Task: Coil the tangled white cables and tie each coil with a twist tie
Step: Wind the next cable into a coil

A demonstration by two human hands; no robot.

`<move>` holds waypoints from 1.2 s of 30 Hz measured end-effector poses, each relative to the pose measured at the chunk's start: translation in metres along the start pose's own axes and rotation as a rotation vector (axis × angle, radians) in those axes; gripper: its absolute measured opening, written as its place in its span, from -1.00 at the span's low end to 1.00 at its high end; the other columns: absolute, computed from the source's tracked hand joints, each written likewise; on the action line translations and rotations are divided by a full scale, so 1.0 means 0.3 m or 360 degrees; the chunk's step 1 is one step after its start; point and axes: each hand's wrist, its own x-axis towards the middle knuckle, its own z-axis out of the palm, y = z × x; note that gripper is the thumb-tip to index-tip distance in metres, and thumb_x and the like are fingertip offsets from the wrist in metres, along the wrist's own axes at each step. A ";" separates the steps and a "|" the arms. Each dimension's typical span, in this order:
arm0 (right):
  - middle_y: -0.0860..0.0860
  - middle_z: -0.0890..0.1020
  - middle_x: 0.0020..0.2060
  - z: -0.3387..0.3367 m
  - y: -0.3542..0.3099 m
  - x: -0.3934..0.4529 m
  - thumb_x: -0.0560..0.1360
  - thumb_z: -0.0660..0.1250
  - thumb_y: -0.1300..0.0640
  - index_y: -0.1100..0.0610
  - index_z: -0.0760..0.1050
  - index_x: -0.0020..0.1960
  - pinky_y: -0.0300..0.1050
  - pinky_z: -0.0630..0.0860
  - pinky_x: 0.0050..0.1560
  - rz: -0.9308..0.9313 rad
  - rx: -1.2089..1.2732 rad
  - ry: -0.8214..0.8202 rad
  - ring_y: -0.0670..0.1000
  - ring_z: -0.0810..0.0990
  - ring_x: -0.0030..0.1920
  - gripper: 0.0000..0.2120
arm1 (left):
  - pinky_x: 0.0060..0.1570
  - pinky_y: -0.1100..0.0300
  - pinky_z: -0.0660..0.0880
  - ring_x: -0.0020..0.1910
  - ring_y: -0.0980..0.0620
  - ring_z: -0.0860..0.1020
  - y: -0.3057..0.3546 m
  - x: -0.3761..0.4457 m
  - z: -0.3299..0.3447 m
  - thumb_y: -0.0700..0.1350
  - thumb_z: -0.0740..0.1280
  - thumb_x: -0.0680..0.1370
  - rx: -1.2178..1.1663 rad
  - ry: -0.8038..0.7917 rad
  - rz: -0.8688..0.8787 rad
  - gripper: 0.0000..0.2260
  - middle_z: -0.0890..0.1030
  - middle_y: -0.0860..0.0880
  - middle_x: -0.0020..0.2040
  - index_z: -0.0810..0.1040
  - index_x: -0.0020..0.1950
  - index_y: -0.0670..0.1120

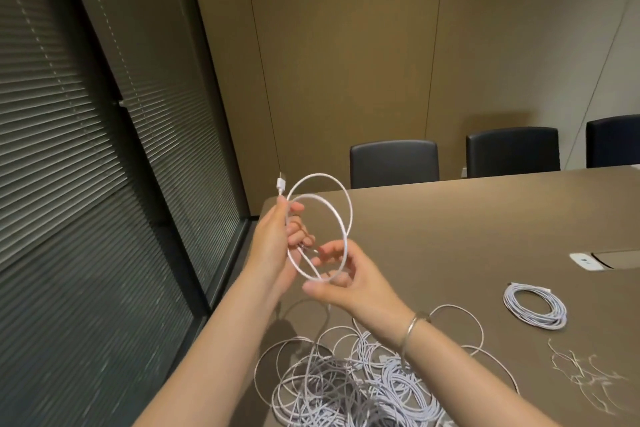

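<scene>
My left hand point(277, 239) grips a white cable point(341, 204) raised above the table's left end, wound into two loops, its plug end point(280, 182) sticking up past my fingers. My right hand point(346, 282) pinches the bottom of the loops between thumb and fingers. From there the cable drops into a tangled pile of white cables point(349, 381) on the table in front of me. One finished coil point(535, 305) lies flat to the right. A scatter of thin twist ties point(585, 376) lies at the near right.
The brown table point(467, 218) stretches right and away, with a cable hatch and white socket plate point(585, 261) at its right edge. Three dark chairs point(394, 163) stand along the far side. Window blinds point(69, 149) fill the left.
</scene>
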 end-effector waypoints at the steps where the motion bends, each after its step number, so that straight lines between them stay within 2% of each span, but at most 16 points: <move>1: 0.10 0.57 -0.09 0.001 -0.005 0.001 0.43 0.41 0.37 0.29 0.38 0.06 -0.11 0.63 -0.11 -0.0017 0.0129 0.0083 0.04 0.64 -0.26 -0.73 | -0.55 0.31 0.25 -0.61 0.16 0.17 0.006 0.000 -0.008 0.01 0.11 0.69 -0.0072 -0.0074 -0.0069 -0.69 0.19 0.07 -0.54 0.43 -0.15 -0.12; 3: 0.16 0.59 -0.19 -0.009 -0.014 0.011 0.52 0.32 0.28 0.27 0.41 -0.04 -0.10 0.64 -0.23 -0.0023 0.0338 0.0233 0.11 0.66 -0.32 -0.90 | -0.54 0.32 0.24 -0.60 0.15 0.17 0.022 -0.003 -0.028 0.02 0.12 0.69 -0.0220 -0.0249 -0.0231 -0.69 0.18 0.07 -0.53 0.44 -0.17 -0.09; 5: 0.19 0.57 -0.23 -0.024 -0.016 0.024 0.56 0.27 0.20 0.26 0.41 -0.10 -0.11 0.64 -0.28 -0.0012 0.0371 0.0357 0.10 0.66 -0.32 -0.87 | -0.52 0.32 0.28 -0.60 0.15 0.19 0.037 -0.013 -0.044 0.01 0.12 0.68 -0.0292 -0.0394 -0.0348 -0.68 0.20 0.07 -0.51 0.46 -0.20 -0.08; 7: 0.26 0.53 -0.09 -0.029 -0.004 0.041 0.58 0.26 0.14 0.23 0.46 -0.18 -0.07 0.63 -0.28 -0.0034 0.0298 0.0504 0.06 0.65 -0.20 -0.79 | -0.49 0.31 0.32 -0.60 0.15 0.21 0.044 -0.027 -0.049 0.00 0.13 0.67 -0.0319 -0.0474 -0.0394 -0.67 0.23 0.06 -0.49 0.47 -0.23 -0.09; 9: 0.17 0.47 0.07 -0.021 0.002 0.051 0.58 0.26 0.11 0.17 0.54 -0.23 -0.02 0.63 -0.19 -0.0068 0.0279 0.0639 0.04 0.61 -0.03 -0.75 | -0.49 0.29 0.34 -0.60 0.13 0.23 0.046 -0.039 -0.046 -0.03 0.14 0.66 -0.0339 -0.0511 -0.0405 -0.66 0.26 0.05 -0.48 0.47 -0.28 -0.09; 11: 0.13 0.55 0.00 -0.015 0.000 0.054 0.59 0.25 0.13 0.17 0.56 -0.20 0.02 0.62 -0.08 -0.0032 0.0466 0.0600 0.06 0.63 0.02 -0.77 | -0.52 0.29 0.31 -0.61 0.13 0.23 0.051 -0.044 -0.045 -0.06 0.12 0.65 -0.0371 -0.0544 -0.0421 -0.62 0.27 0.05 -0.48 0.47 -0.34 -0.10; 14: 0.21 0.65 -0.24 -0.017 -0.021 0.040 0.57 0.28 0.19 0.27 0.57 -0.14 0.00 0.59 -0.05 0.0011 0.0576 0.0500 0.12 0.66 -0.15 -0.81 | -0.54 0.30 0.18 -0.60 0.13 0.18 0.067 -0.040 -0.050 -0.11 0.14 0.60 -0.0427 -0.0608 -0.0448 -0.67 0.24 0.05 -0.53 0.47 -0.34 -0.11; 16: 0.22 0.65 -0.28 -0.020 -0.024 0.034 0.53 0.32 0.24 0.31 0.55 -0.23 -0.05 0.60 -0.10 -0.0047 0.0442 0.0538 0.11 0.66 -0.22 -0.81 | -0.54 0.29 0.09 -0.57 0.13 0.07 0.072 -0.037 -0.055 -0.09 0.15 0.59 -0.0395 -0.0645 -0.0454 -0.72 0.18 0.06 -0.53 0.52 -0.25 -0.14; 18: 0.25 0.64 -0.24 -0.015 -0.027 0.029 0.50 0.34 0.31 0.32 0.57 -0.30 -0.10 0.62 -0.14 -0.0107 0.0369 0.0559 0.13 0.69 -0.20 -0.79 | -0.55 0.30 0.05 -0.54 0.13 0.01 0.069 -0.034 -0.058 0.04 0.13 0.64 -0.0323 -0.0624 -0.0444 -0.65 0.08 0.07 -0.50 0.58 -0.11 -0.15; 20: 0.20 0.61 -0.22 -0.012 -0.029 0.028 0.48 0.36 0.36 0.29 0.60 -0.35 -0.14 0.61 -0.18 -0.0138 0.0351 0.0577 0.13 0.70 -0.20 -0.77 | -0.60 0.32 0.06 -0.58 0.15 0.03 0.064 -0.031 -0.060 0.15 0.14 0.62 -0.0206 -0.0556 -0.0390 -0.62 0.06 0.08 -0.50 0.56 -0.07 -0.12; 22: 0.17 0.59 -0.22 -0.014 -0.032 0.031 0.46 0.37 0.38 0.34 0.59 -0.33 -0.17 0.60 -0.20 -0.0157 0.0345 0.0593 0.11 0.70 -0.22 -0.81 | -0.62 0.34 0.13 -0.61 0.17 0.10 0.061 -0.028 -0.056 0.10 0.21 0.58 -0.0068 -0.0505 -0.0317 -0.72 0.11 0.08 -0.52 0.48 -0.14 -0.09; 26: 0.11 0.60 -0.40 -0.035 -0.038 0.033 0.44 0.41 0.35 0.31 0.50 -0.30 -0.15 0.61 -0.21 -0.0177 0.0443 0.0650 0.15 0.71 -0.21 -0.83 | -0.43 0.29 0.41 -0.54 0.14 0.22 0.058 -0.015 -0.053 -0.01 0.13 0.67 0.0055 -0.0472 -0.0263 -0.69 0.21 0.06 -0.46 0.36 -0.25 -0.07; 29: 0.08 0.62 -0.40 -0.043 -0.020 0.042 0.42 0.43 0.33 0.22 0.41 -0.24 -0.09 0.63 -0.18 -0.0134 0.0613 0.0651 0.20 0.70 -0.18 -0.80 | -0.53 0.33 0.24 -0.55 0.16 0.17 0.058 -0.011 -0.051 -0.02 0.11 0.68 0.0022 -0.0501 -0.0292 -0.70 0.20 0.06 -0.46 0.35 -0.22 -0.07; 31: 0.08 0.61 -0.34 -0.045 0.001 0.053 0.41 0.44 0.30 0.19 0.36 -0.13 -0.04 0.64 -0.13 -0.0096 0.0695 0.0620 0.21 0.70 -0.16 -0.76 | -0.57 0.34 0.11 -0.58 0.18 0.14 0.057 -0.007 -0.048 -0.02 0.12 0.68 -0.0037 -0.0502 -0.0296 -0.71 0.18 0.07 -0.48 0.36 -0.21 -0.08; 33: 0.10 0.62 -0.20 -0.043 0.022 0.056 0.37 0.47 0.22 0.18 0.37 -0.02 -0.04 0.61 -0.06 -0.0036 0.0639 0.0476 0.13 0.67 -0.11 -0.69 | -0.60 0.34 0.08 -0.60 0.19 0.13 0.055 0.001 -0.044 -0.03 0.11 0.68 -0.0100 -0.0480 -0.0286 -0.70 0.17 0.07 -0.49 0.37 -0.22 -0.09; 36: 0.05 0.61 -0.09 -0.044 0.082 0.042 0.37 0.50 0.22 0.18 0.47 0.13 -0.21 0.54 0.05 0.0154 0.0136 0.0015 -0.05 0.60 -0.07 -0.62 | -0.61 0.35 0.06 -0.62 0.19 0.13 0.054 0.008 -0.037 -0.03 0.10 0.69 -0.0183 -0.0453 -0.0283 -0.68 0.17 0.08 -0.50 0.37 -0.23 -0.09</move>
